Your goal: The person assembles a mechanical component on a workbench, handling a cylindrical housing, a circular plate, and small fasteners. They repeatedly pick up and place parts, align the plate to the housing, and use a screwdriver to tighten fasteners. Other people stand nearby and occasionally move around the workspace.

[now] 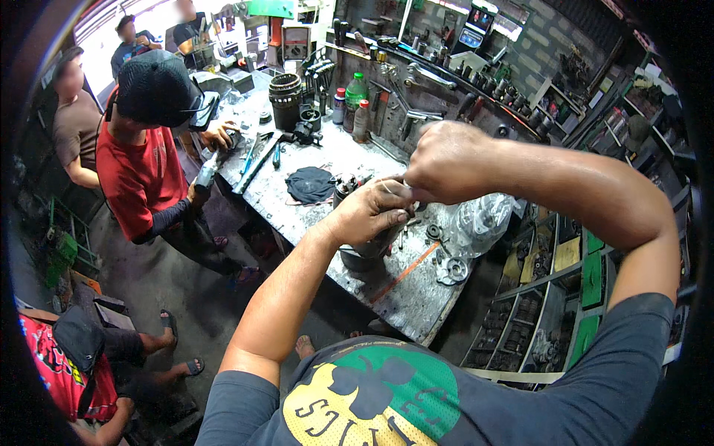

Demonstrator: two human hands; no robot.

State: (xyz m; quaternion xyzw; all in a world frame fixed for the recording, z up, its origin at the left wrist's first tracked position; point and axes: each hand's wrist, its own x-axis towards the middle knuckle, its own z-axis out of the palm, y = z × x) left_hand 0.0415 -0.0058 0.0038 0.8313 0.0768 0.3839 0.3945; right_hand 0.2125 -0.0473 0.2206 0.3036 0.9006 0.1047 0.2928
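Beyond printed T-shirt (513, 372), curling left hand (370, 211) over dark metal cylinder (362, 260), perhaps steadying it, and clenching right hand (451, 162), contents of both indiscernible.

Blk cloth (311, 184) lies bunched on the desk (294, 223), w/ a blue-handled screwdriver (277, 155) nr it. Behind: dk ribbed cylinder (285, 104), then a green plastic btl (357, 89) btwn a red-capped can (339, 108) & a smaller red-capped btl (361, 123). Clear plastic bag (483, 227) sits at R edge. R side, below: divided shelf (547, 303) w/ metal parts & green panels. Back: block wall (549, 37). L: co-worker (152, 171) in red shirt & dk cap stands by desk; lower L, another person (82, 364), blk bag (79, 336) across chest.
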